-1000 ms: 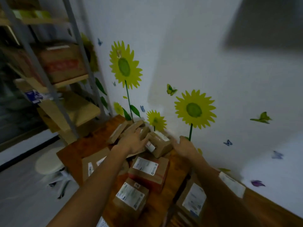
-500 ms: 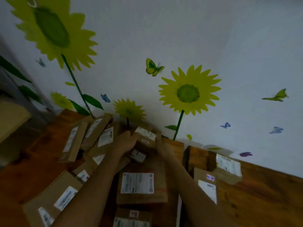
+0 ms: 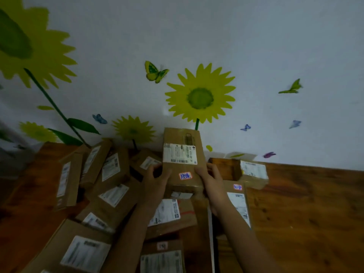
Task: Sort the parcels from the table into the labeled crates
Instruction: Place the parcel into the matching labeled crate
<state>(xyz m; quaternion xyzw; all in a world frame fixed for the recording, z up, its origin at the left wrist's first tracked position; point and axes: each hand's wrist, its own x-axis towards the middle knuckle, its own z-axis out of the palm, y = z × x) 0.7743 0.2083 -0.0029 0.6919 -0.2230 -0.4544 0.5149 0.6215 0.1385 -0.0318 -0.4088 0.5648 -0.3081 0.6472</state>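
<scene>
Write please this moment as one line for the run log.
stage: parcel picked | left hand: grips held parcel | right hand: grips same | handwritten sticker: faces camera | crates: unseen

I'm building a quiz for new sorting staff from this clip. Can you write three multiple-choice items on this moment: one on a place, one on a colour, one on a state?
1. Where is the held parcel?
A. Raised above the pile, in front of the wall
B. Flat on the floor
C. On a shelf

2. What colour is the small sticker on its near end?
A. Green
B. Red-orange with blue writing
C. Black

3. How is the parcel held?
A. By one hand
B. By no hand
C. By both hands

Answers: 1 A, it stands above the other parcels, against the sunflower wall. 2 B, the sticker shows it. 3 C, the left hand and right hand grip its near end.
</scene>
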